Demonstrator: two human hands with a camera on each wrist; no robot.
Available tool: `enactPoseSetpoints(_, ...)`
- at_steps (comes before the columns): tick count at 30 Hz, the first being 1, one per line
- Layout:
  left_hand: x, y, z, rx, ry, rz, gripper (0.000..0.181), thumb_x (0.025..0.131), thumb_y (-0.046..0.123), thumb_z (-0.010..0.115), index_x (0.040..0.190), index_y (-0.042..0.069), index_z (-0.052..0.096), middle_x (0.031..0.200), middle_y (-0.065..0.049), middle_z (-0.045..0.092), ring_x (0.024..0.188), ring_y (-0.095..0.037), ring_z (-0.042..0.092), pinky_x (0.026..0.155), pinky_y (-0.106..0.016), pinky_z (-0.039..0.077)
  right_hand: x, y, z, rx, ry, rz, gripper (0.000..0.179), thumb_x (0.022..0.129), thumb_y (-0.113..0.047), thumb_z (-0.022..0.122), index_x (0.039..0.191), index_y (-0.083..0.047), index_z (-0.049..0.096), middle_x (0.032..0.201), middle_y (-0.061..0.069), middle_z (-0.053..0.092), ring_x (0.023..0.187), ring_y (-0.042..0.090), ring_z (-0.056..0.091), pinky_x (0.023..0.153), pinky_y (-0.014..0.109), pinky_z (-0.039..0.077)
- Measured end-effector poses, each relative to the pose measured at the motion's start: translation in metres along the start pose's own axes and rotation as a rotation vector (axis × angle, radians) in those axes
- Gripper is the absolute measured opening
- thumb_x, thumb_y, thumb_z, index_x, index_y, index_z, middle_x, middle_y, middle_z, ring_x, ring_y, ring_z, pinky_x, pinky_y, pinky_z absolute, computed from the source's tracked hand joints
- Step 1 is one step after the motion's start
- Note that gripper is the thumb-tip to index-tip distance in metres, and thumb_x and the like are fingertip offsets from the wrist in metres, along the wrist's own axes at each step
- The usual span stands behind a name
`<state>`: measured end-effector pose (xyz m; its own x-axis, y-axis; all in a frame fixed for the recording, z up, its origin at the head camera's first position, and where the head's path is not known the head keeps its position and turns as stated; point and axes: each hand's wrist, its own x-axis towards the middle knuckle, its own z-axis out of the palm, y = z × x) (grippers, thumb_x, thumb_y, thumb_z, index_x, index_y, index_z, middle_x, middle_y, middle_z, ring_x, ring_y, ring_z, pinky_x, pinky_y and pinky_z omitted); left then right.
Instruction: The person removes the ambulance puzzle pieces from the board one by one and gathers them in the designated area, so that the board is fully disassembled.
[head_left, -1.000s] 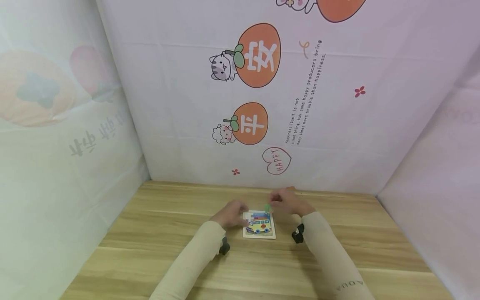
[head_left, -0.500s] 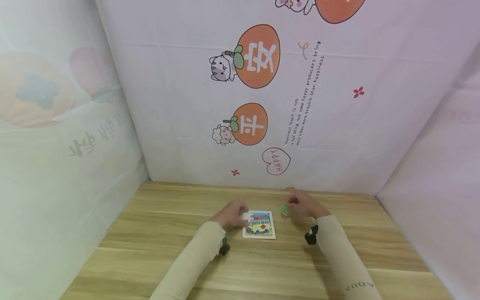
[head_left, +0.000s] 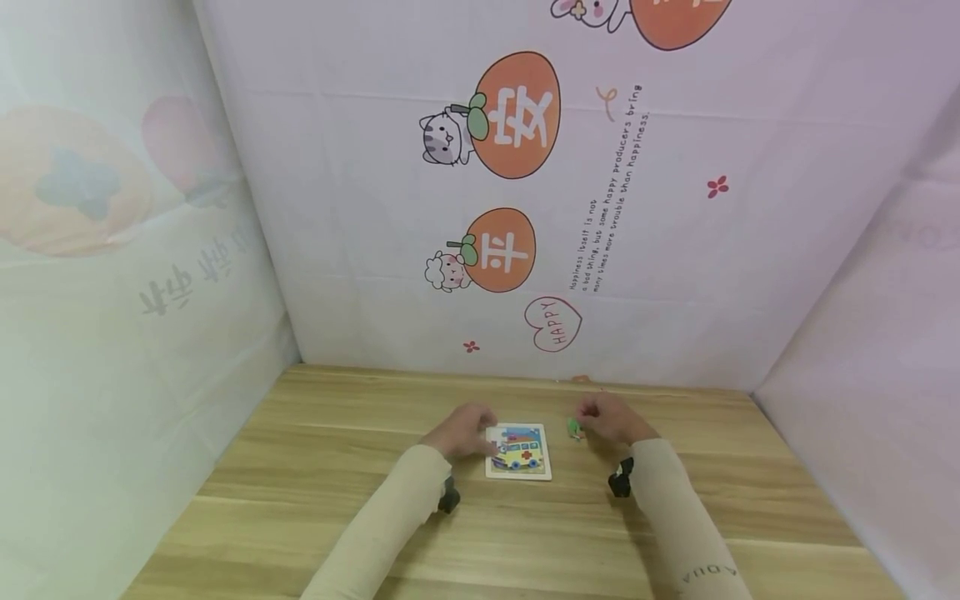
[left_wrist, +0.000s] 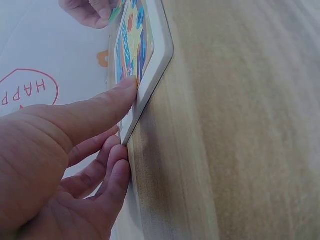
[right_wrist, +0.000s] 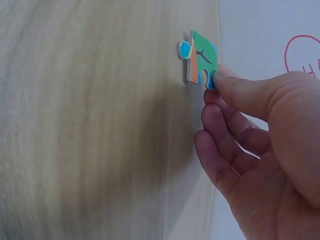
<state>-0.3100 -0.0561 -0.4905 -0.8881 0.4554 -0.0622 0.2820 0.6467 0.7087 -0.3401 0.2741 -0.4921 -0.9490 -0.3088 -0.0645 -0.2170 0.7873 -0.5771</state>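
A small jigsaw puzzle [head_left: 519, 477] in a white frame lies on the table, showing a yellow ambulance with a red cross. My left hand [head_left: 461, 430] holds it at its left side. In the left wrist view the thumb presses on the white rim [left_wrist: 161, 55], while the fingers are bent at the frame's corner. To the right of the puzzle, my right hand [head_left: 611, 417] pinches a loose puzzle piece [right_wrist: 204, 56] between thumb and fingertips. The piece is mostly green, with an orange edge and a blue knob, and is held close over the wood.
The wood-grain table [head_left: 360, 517] runs back to a white printed cloth [head_left: 375, 250], with more cloth on both sides. An orange bit [head_left: 581, 379] shows at the table's back edge, behind my right hand.
My right hand has carried the green puzzle piece away from the puzzle's upper right corner, to the right, then slightly lower. The left hand has stayed at the frame.
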Motion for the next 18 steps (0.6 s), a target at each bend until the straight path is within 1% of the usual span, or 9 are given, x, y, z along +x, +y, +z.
enactPoseSetpoints(2,0.000,0.000,-0.001,-0.002,0.001,-0.001,0.054,0.085,0.014,0.086,0.132,0.000,0.065,0.135,-0.018,0.068,0.128,-0.037,0.063,0.115,-0.052,0.051,-0.001,0.000,0.001,0.002,0.009,0.004,0.012,0.104,-0.012,0.064,0.094,-0.009,0.069,0.092,0.002,0.068,0.089,0.016,0.059,0.081,0.032,0.052)
enactPoseSetpoints(10,0.001,0.000,-0.001,0.001,0.002,-0.005,0.054,0.084,0.015,0.087,0.131,0.001,0.065,0.134,-0.018,0.068,0.128,-0.036,0.063,0.115,-0.052,0.051,-0.003,-0.004,0.004,-0.009,0.025,-0.020,0.009,0.103,-0.009,0.064,0.097,-0.007,0.071,0.094,0.004,0.071,0.090,0.015,0.063,0.085,0.036,0.056)
enactPoseSetpoints(14,0.001,0.001,-0.001,-0.007,0.002,-0.001,0.055,0.083,0.014,0.088,0.132,0.000,0.065,0.135,-0.019,0.068,0.128,-0.037,0.063,0.115,-0.053,0.051,-0.003,-0.007,0.002,-0.042,0.020,-0.035,0.009,0.103,-0.009,0.064,0.100,-0.007,0.073,0.096,0.004,0.073,0.091,0.015,0.064,0.086,0.038,0.058)
enactPoseSetpoints(18,0.000,0.000,0.000,-0.003,0.005,-0.002,0.055,0.083,0.014,0.087,0.132,0.000,0.065,0.135,-0.019,0.068,0.128,-0.036,0.063,0.115,-0.053,0.051,-0.004,-0.017,-0.001,-0.069,-0.003,-0.034,0.009,0.103,-0.011,0.066,0.105,-0.008,0.074,0.098,0.003,0.074,0.092,0.015,0.066,0.088,0.040,0.060)
